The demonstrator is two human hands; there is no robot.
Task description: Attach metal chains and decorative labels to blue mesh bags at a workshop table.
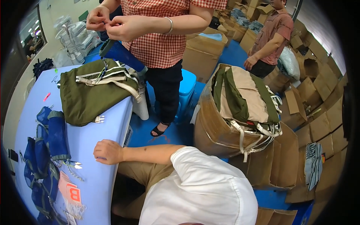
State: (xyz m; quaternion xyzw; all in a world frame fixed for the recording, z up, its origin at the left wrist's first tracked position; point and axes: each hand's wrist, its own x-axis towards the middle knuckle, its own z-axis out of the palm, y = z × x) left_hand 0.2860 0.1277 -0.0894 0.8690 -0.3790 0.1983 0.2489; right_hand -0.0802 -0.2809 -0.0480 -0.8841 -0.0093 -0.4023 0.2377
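White-sleeved and loosely curled, the left hand is rested on the pale blue tabletop edge, grasping nothing. Dark blue mesh pouches lie near it on that tabletop and are best reached with it kept braced. The right hand is not seen.

My one view comes from my head, a wide fisheye looking steeply down over my white shoulder. It faces the blue counter at left and cardboard boxes at right, all close, with edges bending toward the rim.
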